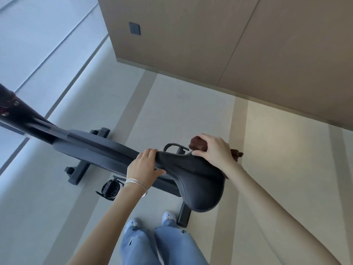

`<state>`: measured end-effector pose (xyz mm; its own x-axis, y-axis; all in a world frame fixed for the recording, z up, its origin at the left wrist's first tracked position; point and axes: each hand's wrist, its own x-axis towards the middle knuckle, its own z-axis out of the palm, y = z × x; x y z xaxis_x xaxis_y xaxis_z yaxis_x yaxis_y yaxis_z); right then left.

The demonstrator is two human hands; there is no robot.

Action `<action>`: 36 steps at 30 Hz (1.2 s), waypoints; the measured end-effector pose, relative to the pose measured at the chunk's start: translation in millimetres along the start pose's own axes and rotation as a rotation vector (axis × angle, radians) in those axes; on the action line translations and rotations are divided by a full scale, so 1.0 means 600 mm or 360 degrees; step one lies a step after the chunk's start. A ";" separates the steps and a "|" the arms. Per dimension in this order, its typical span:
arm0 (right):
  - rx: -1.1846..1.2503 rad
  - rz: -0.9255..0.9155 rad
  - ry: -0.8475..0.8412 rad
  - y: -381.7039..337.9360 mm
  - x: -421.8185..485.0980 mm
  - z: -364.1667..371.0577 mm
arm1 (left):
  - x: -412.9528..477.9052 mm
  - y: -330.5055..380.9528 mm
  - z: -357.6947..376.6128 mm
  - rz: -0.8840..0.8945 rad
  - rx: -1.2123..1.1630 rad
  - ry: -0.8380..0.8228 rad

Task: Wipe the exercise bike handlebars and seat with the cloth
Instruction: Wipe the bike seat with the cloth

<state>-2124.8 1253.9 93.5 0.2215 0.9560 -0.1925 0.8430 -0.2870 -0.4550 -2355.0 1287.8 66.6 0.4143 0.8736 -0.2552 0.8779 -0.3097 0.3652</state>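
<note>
Nearest were the person's legs [152, 245] in blue jeans and two pale shoes [169, 217] on the floor [267, 169]. Just right of the shoes stood the bike's back foot bar [184, 215]. Above it was the black seat [194, 178], wide end near, thin end pointing far and left. The left hand [145, 165], with thin bangles [136, 185] on its wrist, had its grip closed round the thin end, fingers over the top edge and thumb on the near edge. The right hand [212, 150] had its grip closed on the brown cloth [198, 143], right at the seat's far edge. A pedal [109, 188] hung left of the left wrist. The dark bike [91, 144] ran off far and left. Right of the seat the floor lay open up to the tan wall [210, 44].
</note>
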 end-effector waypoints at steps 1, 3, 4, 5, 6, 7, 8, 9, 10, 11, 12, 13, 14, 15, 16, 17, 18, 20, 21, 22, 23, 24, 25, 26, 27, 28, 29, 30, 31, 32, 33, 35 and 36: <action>0.0040 -0.0050 -0.0052 0.005 -0.004 -0.003 | -0.008 -0.001 0.003 -0.0029 -0.0007 0.0010; 0.0072 -0.0225 -0.0066 0.017 -0.030 -0.009 | -0.027 -0.004 0.009 -0.0054 -0.0037 0.0034; 0.0078 -0.0315 -0.0076 0.023 -0.046 -0.012 | -0.037 -0.006 0.011 -0.0055 -0.0056 0.0038; 0.0068 -0.0389 -0.0112 0.028 -0.064 -0.015 | -0.048 -0.007 0.013 -0.0049 -0.0069 0.0030; 0.0042 -0.0449 -0.0166 0.031 -0.080 -0.017 | -0.058 -0.008 0.014 -0.0040 -0.0075 0.0013; 0.0012 -0.0496 -0.0222 0.033 -0.095 -0.017 | -0.066 -0.008 0.015 -0.0035 -0.0082 -0.0007; -0.0001 -0.0533 -0.0265 0.035 -0.108 -0.015 | -0.074 -0.007 0.016 -0.0039 -0.0096 -0.0028; 0.0010 -0.0567 -0.0282 0.039 -0.117 -0.011 | -0.081 -0.004 0.017 -0.0045 -0.0107 -0.0035; 0.0024 -0.0596 -0.0275 0.042 -0.120 -0.007 | -0.086 -0.001 0.017 -0.0041 -0.0103 -0.0036; 0.0027 -0.0621 -0.0252 0.042 -0.116 -0.006 | -0.090 0.003 0.016 -0.0027 -0.0097 -0.0034; 0.0003 -0.0649 -0.0226 0.038 -0.109 -0.007 | -0.094 0.007 0.015 -0.0014 -0.0096 -0.0029; -0.0022 -0.0681 -0.0197 0.033 -0.101 -0.007 | -0.097 0.011 0.015 -0.0011 -0.0091 -0.0028; -0.0030 -0.0715 -0.0171 0.029 -0.091 -0.007 | -0.100 0.014 0.014 -0.0015 -0.0084 -0.0017; -0.0034 -0.0762 -0.0157 0.027 -0.081 -0.007 | -0.103 0.018 0.014 -0.0030 -0.0082 0.0000; -0.0039 -0.0817 -0.0158 0.026 -0.071 -0.007 | -0.104 0.024 0.013 -0.0053 -0.0082 0.0011; -0.0042 -0.0872 -0.0175 0.026 -0.062 -0.009 | -0.106 0.029 0.012 -0.0077 -0.0082 0.0024; -0.0042 -0.0922 -0.0202 0.028 -0.055 -0.010 | -0.107 0.034 0.015 -0.0102 -0.0084 0.0049; -0.0031 -0.1018 -0.0233 0.034 -0.045 -0.012 | -0.112 0.052 0.024 -0.0167 -0.0109 0.0092; -0.0015 -0.1059 -0.0237 0.039 -0.040 -0.014 | -0.113 0.065 0.029 -0.0216 -0.0131 0.0114; -0.0008 -0.1105 -0.0253 0.046 -0.037 -0.017 | -0.114 0.080 0.035 -0.0267 -0.0151 0.0146; -0.0040 -0.1179 -0.0295 0.056 -0.033 -0.022 | -0.116 0.098 0.040 -0.0319 -0.0160 0.0175; -0.0122 -0.1275 -0.0372 0.071 -0.031 -0.027 | -0.120 0.117 0.047 -0.0379 -0.0182 0.0209; -0.0249 -0.1390 -0.0436 0.089 -0.031 -0.035 | -0.126 0.140 0.054 -0.0450 -0.0209 0.0237; -0.0379 -0.1520 -0.0435 0.108 -0.032 -0.039 | -0.133 0.162 0.061 -0.0531 -0.0237 0.0259; -0.0466 -0.1642 -0.0392 0.125 -0.034 -0.042 | -0.140 0.185 0.068 -0.0613 -0.0270 0.0283; -0.0483 -0.1732 -0.0335 0.138 -0.036 -0.044 | -0.147 0.208 0.075 -0.0694 -0.0303 0.0302; -0.0432 -0.1793 -0.0284 0.142 -0.035 -0.044 | -0.153 0.227 0.082 -0.0774 -0.0330 0.0314; -0.0348 -0.1835 -0.0244 0.139 -0.031 -0.041 | -0.159 0.245 0.089 -0.0858 -0.0356 0.0310; -0.0267 -0.1863 -0.0248 0.130 -0.024 -0.037 | -0.166 0.262 0.097 -0.0944 -0.0387 0.0298; -0.0210 -0.1880 -0.0275 0.116 -0.015 -0.031 | -0.173 0.276 0.105 -0.1019 -0.0419 0.0280; -0.0186 -0.1884 -0.0322 0.097 -0.003 -0.025 | -0.178 0.288 0.113 -0.1081 -0.0438 0.0260; -0.0222 -0.1871 -0.0470 0.050 0.026 -0.012 | -0.182 0.304 0.123 -0.1176 -0.0462 0.0249; -0.0245 -0.1875 -0.0521 0.023 0.041 -0.003 | -0.180 0.309 0.126 -0.1207 -0.0482 0.0260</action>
<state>-2106.8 1273.7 84.2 -0.8276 0.5594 0.0468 0.4989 0.7712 -0.3953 -2218.7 1107.3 94.1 -0.3239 0.8554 -0.4042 0.7927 0.4785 0.3776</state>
